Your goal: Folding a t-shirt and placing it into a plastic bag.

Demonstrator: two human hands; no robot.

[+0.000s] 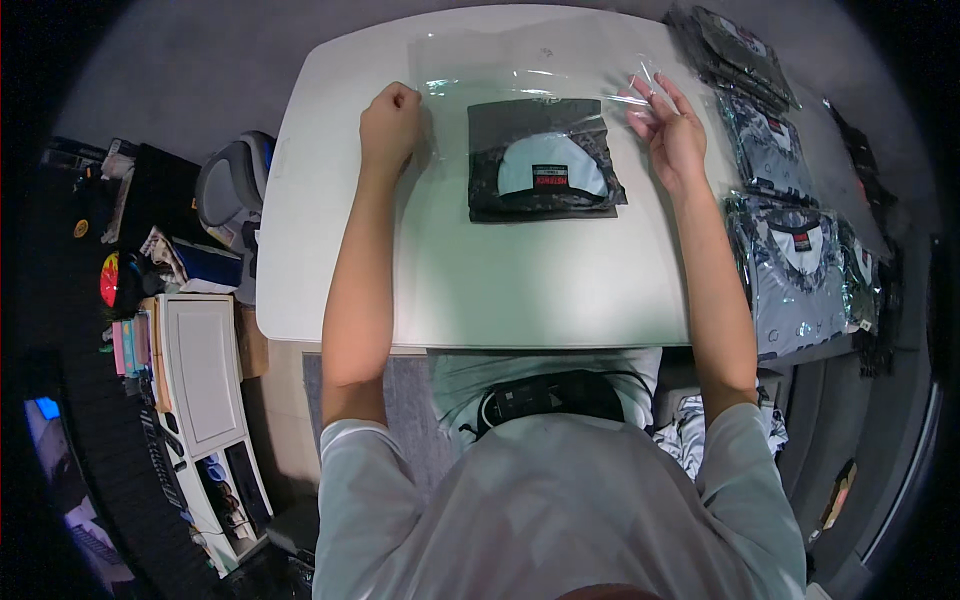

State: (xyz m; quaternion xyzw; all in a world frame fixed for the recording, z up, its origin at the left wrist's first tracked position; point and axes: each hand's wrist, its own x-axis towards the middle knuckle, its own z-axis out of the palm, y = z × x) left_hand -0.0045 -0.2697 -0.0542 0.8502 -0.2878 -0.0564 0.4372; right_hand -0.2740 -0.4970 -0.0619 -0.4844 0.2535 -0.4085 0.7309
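Note:
A clear plastic bag point(480, 62) lies spread over the far part of the white table, its lower part reaching over a folded dark grey shirt point(490, 125). The shirt shows a patterned front, a pale inner neck and a black and red label. My left hand point(388, 128) is closed in a fist at the bag's left edge, pinching the film. At the bag's right edge, my right hand point(675, 145) has its palm turned up and fingers spread, touching or very near the film. Whether the shirt sits inside the bag cannot be told.
Bagged folded shirts lie in piles along the right: a dark stack point(735, 50), a grey one point(765, 145) and a larger grey one point(800, 275). The white table point(340, 250) has rounded corners. A grey chair point(228, 185) and white cabinet point(203, 370) stand left.

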